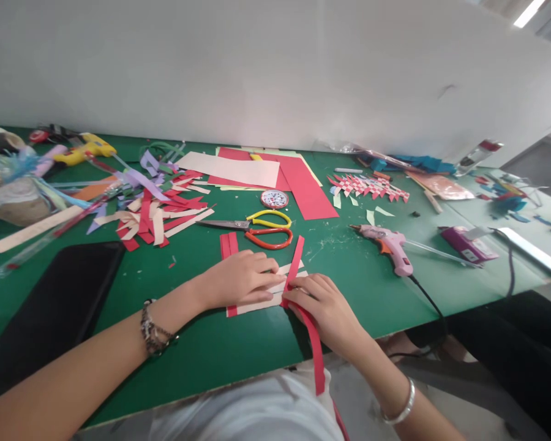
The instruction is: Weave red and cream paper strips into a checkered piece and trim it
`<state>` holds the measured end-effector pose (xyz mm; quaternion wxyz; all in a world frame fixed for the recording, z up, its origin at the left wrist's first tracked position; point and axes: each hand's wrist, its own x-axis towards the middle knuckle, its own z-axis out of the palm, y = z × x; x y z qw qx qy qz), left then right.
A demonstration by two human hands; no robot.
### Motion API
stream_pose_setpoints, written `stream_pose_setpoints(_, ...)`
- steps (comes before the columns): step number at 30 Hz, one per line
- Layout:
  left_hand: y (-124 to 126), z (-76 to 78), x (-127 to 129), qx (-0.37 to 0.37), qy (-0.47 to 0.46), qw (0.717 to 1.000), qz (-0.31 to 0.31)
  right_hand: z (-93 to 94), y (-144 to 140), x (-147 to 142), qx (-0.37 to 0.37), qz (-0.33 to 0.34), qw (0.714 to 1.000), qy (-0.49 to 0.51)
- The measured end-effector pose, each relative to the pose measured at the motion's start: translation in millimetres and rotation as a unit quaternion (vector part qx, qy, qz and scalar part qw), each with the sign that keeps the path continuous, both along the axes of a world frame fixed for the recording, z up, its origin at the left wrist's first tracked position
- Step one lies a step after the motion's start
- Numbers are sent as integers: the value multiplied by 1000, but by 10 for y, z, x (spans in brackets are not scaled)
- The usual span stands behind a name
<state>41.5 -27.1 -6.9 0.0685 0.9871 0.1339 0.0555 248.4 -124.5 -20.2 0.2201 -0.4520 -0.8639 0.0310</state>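
Woven paper strips (261, 288) on a green table (358, 294), taken here as the landmark — a few cream strips crossed by red ones, lying flat near the table's front edge. The left hand (239, 278) rests palm-down on top of the weave, fingers flat and together, pressing it to the table rather than closed around anything. The right hand (324, 306), at the weave's right edge, pinches a long red strip (314, 349) between thumb and fingertips just where it meets the cream strips; the strip's far end lies on the table beyond the weave, its near end hangs off the table edge toward the person's lap.

Judged from its look, the strip is thin card — very light, limp along its length, easily creased or torn, and apt to slide over its neighbours. It is best held close to the crossing point, with the weave pinned flat.

Just beyond the weave lie scissors (257, 228) with yellow and orange handles; to the right of it, a pink glue gun (390, 245); to the far left, a heap of cut strips (156, 214).
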Motion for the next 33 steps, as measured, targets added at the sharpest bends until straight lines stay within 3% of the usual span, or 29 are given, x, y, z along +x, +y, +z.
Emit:
stream_pose_setpoints(8,-23,-15,3,61,-17,998,-4,3,-7,-1,5,-9,1000,-6)
stream_pose_setpoints(17,-51,-48,0,64,-84,994,-10,-24,2,5,11,0,1000,15)
stream_pose_setpoints(27,-70,-74,-5,108,-98,989,-28,-34,-17,15,-28,-30,999,12)
stream_pose_setpoints(33,-81,-54,-11,94,-94,991,-32,-38,-9,21,-28,-25,999,16)
